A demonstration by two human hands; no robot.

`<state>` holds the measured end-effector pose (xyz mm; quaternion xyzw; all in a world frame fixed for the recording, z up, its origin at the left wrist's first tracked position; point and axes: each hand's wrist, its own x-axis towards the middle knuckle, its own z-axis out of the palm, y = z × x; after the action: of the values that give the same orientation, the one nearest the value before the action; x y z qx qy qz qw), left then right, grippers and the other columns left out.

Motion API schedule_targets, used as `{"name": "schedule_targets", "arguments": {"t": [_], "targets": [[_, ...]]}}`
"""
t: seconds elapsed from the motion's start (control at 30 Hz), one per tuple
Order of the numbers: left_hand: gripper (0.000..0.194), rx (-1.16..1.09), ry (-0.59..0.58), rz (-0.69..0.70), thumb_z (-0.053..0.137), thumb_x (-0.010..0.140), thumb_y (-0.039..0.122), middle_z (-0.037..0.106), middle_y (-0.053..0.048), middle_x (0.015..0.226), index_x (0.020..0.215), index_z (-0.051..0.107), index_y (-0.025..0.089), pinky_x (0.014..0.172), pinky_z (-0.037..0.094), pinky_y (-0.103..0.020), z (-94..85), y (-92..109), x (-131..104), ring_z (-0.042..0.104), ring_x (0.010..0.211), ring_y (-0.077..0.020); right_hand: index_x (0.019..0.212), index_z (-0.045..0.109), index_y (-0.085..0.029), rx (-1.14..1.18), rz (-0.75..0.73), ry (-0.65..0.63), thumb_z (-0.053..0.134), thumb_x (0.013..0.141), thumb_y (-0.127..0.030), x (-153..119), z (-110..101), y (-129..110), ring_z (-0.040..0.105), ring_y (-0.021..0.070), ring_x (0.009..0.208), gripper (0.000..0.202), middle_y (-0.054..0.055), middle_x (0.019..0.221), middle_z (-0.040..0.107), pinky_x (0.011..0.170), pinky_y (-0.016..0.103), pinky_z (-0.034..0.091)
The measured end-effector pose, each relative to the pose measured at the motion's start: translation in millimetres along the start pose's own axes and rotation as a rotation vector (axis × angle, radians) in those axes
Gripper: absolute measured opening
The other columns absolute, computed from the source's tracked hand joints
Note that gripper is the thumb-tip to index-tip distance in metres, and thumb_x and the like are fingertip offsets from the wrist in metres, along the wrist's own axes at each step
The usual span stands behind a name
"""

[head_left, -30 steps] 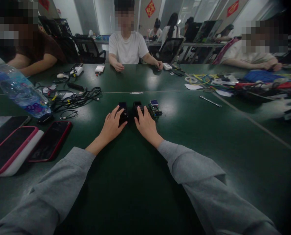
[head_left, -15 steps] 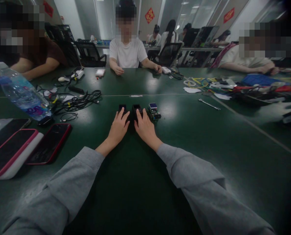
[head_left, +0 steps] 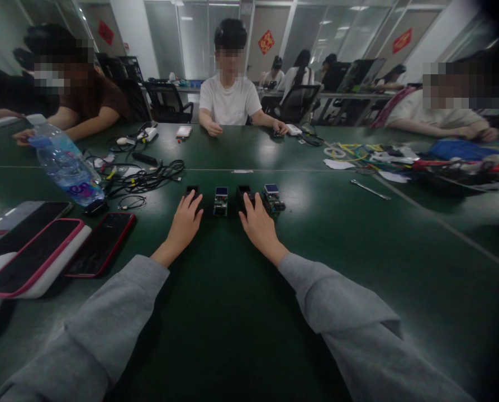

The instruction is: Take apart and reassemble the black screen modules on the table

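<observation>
My left hand (head_left: 182, 219) holds a small black case (head_left: 193, 190), its fingers bent over the top and thumb to the side. Just right of it a small green circuit board with a little screen (head_left: 221, 201) lies uncovered on the table. My right hand (head_left: 261, 223) has its fingers closed around a second black case (head_left: 243, 192), which its fingers partly hide. Beside that, to the right, sits another circuit board with a screen (head_left: 274, 197).
Phones (head_left: 102, 244) lie at the left, near a tilted water bottle (head_left: 71, 167) and tangled black cables (head_left: 152, 177). A wrench (head_left: 370, 190) and a pile of coloured cables (head_left: 400, 153) are at the right. A person in white (head_left: 230, 100) sits opposite.
My left hand has moved left with the black case, and the circuit board it covered now shows. My right hand stays at its case. The whole view has shifted slightly.
</observation>
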<state>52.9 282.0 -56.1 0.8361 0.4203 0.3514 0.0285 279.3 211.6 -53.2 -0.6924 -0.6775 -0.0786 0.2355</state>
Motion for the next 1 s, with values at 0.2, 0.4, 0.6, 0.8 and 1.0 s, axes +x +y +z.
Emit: {"name": "schedule_targets", "arguments": {"t": [0.2,0.4,0.6,0.8,1.0], "targets": [[0.044,0.059,-0.003,-0.048,0.050,0.095,0.030,0.043,-0.012,0.152,0.138,0.050,0.022,0.111,0.025,-0.074,3.4,4,1,0.023,0.147,-0.0416,0.148,0.036,-0.013,0.087,0.003,0.065,0.040,0.101,-0.038,0,0,2,0.045,0.0438,0.129,0.054,0.026,0.155,0.022,0.093,0.059,0.052],[0.030,0.102,0.045,0.135,0.055,0.093,0.030,0.058,-0.008,0.137,0.122,0.061,0.025,0.117,0.018,-0.063,-11.8,25,1,0.031,0.144,-0.0335,0.139,0.046,-0.019,0.091,-0.182,0.166,0.039,0.101,-0.028,0,-12,-7,0.029,0.0328,0.142,0.040,0.016,0.152,0.032,0.112,0.055,0.035],[0.032,0.140,-0.011,0.243,0.056,0.094,0.035,0.060,-0.007,0.135,0.124,0.063,0.027,0.116,0.016,-0.061,-9.1,24,0,0.034,0.142,-0.0332,0.133,0.051,-0.016,0.076,-0.216,0.183,0.041,0.099,-0.023,-1,-11,-9,0.033,0.0307,0.138,0.035,0.017,0.146,0.039,0.109,0.051,0.038],[0.038,0.117,-0.079,0.299,0.058,0.093,0.031,0.056,-0.007,0.141,0.131,0.058,0.030,0.115,0.018,-0.061,-9.0,23,1,0.033,0.142,-0.0324,0.132,0.051,-0.016,0.070,-0.200,0.182,0.042,0.099,-0.022,-1,-8,-6,0.034,0.0304,0.136,0.034,0.017,0.144,0.041,0.108,0.049,0.038],[0.040,0.071,0.021,0.119,0.055,0.094,0.041,0.055,-0.008,0.141,0.132,0.055,0.028,0.115,0.021,-0.059,-6.0,21,3,0.034,0.142,-0.0322,0.132,0.051,-0.018,0.070,-0.176,0.176,0.041,0.100,-0.023,-2,-9,-6,0.033,0.0306,0.137,0.034,0.016,0.145,0.040,0.108,0.050,0.037]]}}
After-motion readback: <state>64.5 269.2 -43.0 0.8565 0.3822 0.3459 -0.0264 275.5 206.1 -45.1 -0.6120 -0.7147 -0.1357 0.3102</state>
